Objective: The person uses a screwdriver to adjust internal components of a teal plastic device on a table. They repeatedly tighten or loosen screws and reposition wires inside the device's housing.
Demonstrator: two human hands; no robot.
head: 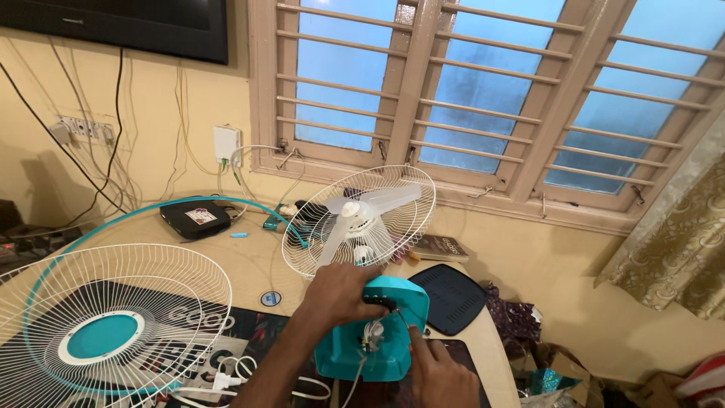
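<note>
Left hand (pixel 340 291) curled over the top of the teal plastic fan motor housing (pixel 374 332) at six o'clock on the beige desk (pixel 249 261), fingers closed on its black knob; right hand (pixel 442 374) at five o'clock, forefinger pressed on the housing's edge, grip otherwise impossible to tell; white wire rear grille with pale blades (pixel 361 219) standing at twelve o'clock of the housing; detached white wire front grille with teal centre (pixel 106 332) lying at nine o'clock.

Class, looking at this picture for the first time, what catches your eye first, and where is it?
At centre, two hands, left hand and right hand, work on a teal fan motor housing with white blades behind. At lower left lies a detached white fan grille.
</note>
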